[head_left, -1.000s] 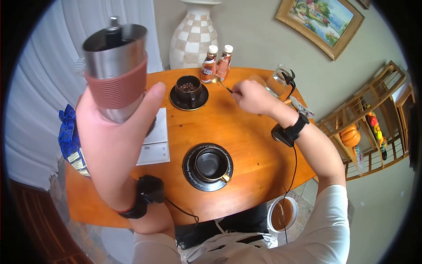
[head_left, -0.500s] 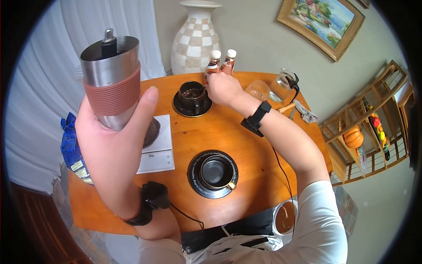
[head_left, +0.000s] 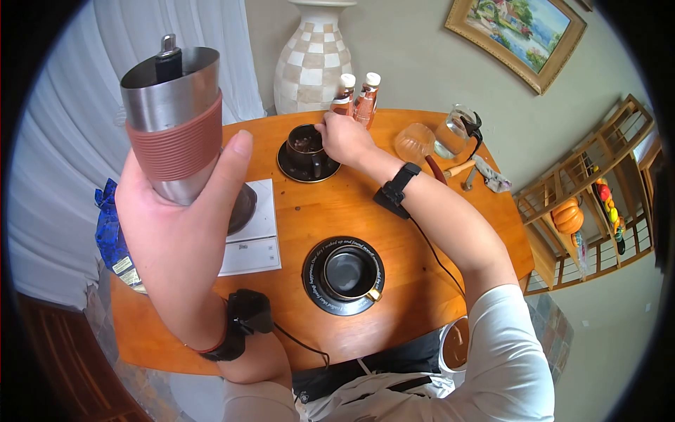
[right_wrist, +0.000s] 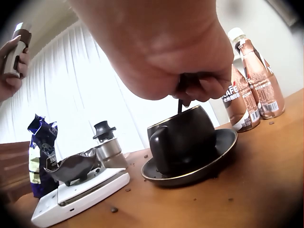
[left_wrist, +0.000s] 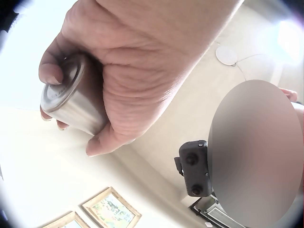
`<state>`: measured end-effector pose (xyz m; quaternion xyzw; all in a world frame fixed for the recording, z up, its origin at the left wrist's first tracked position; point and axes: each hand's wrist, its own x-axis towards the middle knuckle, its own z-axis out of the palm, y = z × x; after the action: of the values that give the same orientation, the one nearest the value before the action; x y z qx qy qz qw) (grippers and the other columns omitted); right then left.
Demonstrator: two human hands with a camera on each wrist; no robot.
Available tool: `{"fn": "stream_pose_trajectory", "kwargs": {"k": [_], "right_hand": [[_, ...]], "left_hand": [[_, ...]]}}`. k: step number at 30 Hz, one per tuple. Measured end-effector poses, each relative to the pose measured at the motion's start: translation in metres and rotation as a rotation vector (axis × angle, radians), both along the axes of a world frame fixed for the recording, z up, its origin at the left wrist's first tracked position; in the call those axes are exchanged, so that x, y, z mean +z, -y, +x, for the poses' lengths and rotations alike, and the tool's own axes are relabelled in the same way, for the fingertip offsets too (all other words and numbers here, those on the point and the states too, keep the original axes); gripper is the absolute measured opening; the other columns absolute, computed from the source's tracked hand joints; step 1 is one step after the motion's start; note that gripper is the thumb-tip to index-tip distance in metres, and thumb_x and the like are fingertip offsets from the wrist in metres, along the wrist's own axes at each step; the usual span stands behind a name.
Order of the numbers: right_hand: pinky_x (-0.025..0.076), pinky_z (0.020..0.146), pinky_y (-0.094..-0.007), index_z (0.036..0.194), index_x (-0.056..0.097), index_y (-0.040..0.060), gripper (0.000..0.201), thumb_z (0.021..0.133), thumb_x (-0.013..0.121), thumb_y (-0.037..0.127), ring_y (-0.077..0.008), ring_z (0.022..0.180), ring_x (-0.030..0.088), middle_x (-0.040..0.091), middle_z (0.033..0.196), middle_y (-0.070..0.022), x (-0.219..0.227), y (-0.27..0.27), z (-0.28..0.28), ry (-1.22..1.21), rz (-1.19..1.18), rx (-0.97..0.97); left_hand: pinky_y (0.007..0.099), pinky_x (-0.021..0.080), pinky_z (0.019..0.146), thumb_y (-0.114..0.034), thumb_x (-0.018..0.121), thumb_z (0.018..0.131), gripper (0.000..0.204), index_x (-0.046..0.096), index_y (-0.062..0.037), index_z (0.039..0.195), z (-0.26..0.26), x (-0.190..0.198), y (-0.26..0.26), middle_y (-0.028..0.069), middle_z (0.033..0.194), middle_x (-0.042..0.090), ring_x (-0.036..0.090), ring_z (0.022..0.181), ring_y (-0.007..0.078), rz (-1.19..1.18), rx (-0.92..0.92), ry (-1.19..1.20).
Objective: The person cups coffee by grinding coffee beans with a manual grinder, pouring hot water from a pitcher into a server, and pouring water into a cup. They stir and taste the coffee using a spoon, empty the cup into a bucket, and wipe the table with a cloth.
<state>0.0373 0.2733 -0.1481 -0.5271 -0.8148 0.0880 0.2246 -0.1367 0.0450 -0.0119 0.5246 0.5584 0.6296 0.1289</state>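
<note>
My left hand (head_left: 176, 235) grips a steel hand coffee grinder (head_left: 176, 141) with a ribbed reddish-brown sleeve, held up at the left with its top uncovered. In the left wrist view, fingers wrap around the grinder's base (left_wrist: 71, 97). Over at the back of the table, my right hand (head_left: 349, 143) pinches a spoon by its dark handle (right_wrist: 180, 105); the spoon's lower end is hidden inside a black cup (right_wrist: 183, 142). Coffee beans (head_left: 306, 143) lie in that cup, which stands on a black gold-rimmed saucer (right_wrist: 199, 173).
Nearer the front, another black cup (head_left: 349, 273) sits on a lettered saucer (head_left: 316, 295). A white scale (head_left: 256, 254) bearing a dark dish (right_wrist: 78, 166) and a blue bag (head_left: 112, 228) are at left. Bottles (right_wrist: 263, 78) stand behind the right hand; a glass jug (head_left: 450, 137) is farther right.
My right hand has moved left and brought the spoon from above the table into the cup with the beans. The left hand still holds the grinder up, shifted slightly.
</note>
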Motion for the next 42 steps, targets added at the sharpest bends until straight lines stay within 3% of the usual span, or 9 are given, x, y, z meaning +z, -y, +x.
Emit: {"fn": "stream_pose_trajectory", "kwargs": {"k": [5,11,15,25,30,36,42], "right_hand": [[0.053,0.084,-0.0495,0.097,0.068,-0.0024,0.028,0.100,0.059,0.024,-0.0431,0.094,0.069,0.071,0.095,-0.0268,-0.013,-0.010,0.001,-0.160,-0.049,-0.056],[0.052,0.090,-0.0502,0.096,0.072,-0.0045,0.031,0.099,0.058,0.023,-0.0448,0.100,0.068,0.071,0.099,-0.0289,0.000,-0.007,0.014,-0.244,-0.145,-0.118],[0.052,0.090,-0.0507,0.098,0.072,-0.0041,0.030,0.099,0.058,0.023,-0.0456,0.100,0.067,0.070,0.098,-0.0292,0.002,-0.003,0.023,-0.276,-0.128,-0.169],[0.053,0.085,-0.0529,0.103,0.068,-0.0035,0.028,0.100,0.056,0.022,-0.0464,0.094,0.068,0.071,0.094,-0.0284,0.012,0.017,0.034,-0.325,-0.022,-0.136],[0.054,0.081,-0.0532,0.099,0.068,-0.0030,0.025,0.099,0.056,0.020,-0.0470,0.087,0.069,0.070,0.091,-0.0286,0.008,0.019,0.033,-0.170,0.079,-0.095],[0.054,0.087,-0.0512,0.099,0.072,-0.0036,0.030,0.098,0.061,0.024,-0.0456,0.096,0.069,0.070,0.096,-0.0295,0.000,0.005,0.032,-0.351,-0.075,-0.204],[0.054,0.087,-0.0488,0.099,0.073,-0.0041,0.030,0.097,0.062,0.024,-0.0438,0.099,0.069,0.071,0.097,-0.0286,0.001,0.004,0.036,-0.336,-0.129,-0.244]], "left_hand": [[0.0231,0.045,0.059,-0.023,0.083,0.087,0.035,0.066,-0.0013,0.108,0.000,-0.001,0.000,0.0031,0.082,0.068,0.061,0.068,0.0073,0.001,0.002,0.006],[0.0261,0.052,0.076,-0.019,0.087,0.084,0.042,0.065,0.0016,0.113,-0.009,-0.004,-0.001,0.0037,0.093,0.070,0.065,0.083,0.0105,0.083,0.039,0.080],[0.0270,0.052,0.078,-0.019,0.087,0.084,0.042,0.065,0.0012,0.113,-0.008,-0.002,0.001,0.0041,0.094,0.069,0.065,0.085,0.0104,0.124,0.085,0.043],[0.0290,0.052,0.083,-0.017,0.085,0.084,0.042,0.064,0.0012,0.116,-0.012,-0.010,-0.010,0.0061,0.100,0.070,0.063,0.091,0.0118,-0.056,-0.044,-0.014],[0.0315,0.052,0.086,-0.016,0.083,0.083,0.042,0.064,0.0015,0.117,-0.008,-0.007,-0.010,0.0079,0.102,0.071,0.064,0.093,0.0135,-0.158,0.008,-0.080],[0.0318,0.052,0.086,-0.016,0.083,0.083,0.041,0.064,0.0014,0.115,-0.009,-0.006,-0.007,0.0079,0.102,0.071,0.065,0.093,0.0140,-0.116,-0.016,-0.074],[0.0312,0.052,0.085,-0.016,0.083,0.083,0.040,0.064,0.0013,0.114,-0.012,-0.009,-0.012,0.0070,0.101,0.071,0.065,0.092,0.0138,-0.058,0.015,-0.071]]}}
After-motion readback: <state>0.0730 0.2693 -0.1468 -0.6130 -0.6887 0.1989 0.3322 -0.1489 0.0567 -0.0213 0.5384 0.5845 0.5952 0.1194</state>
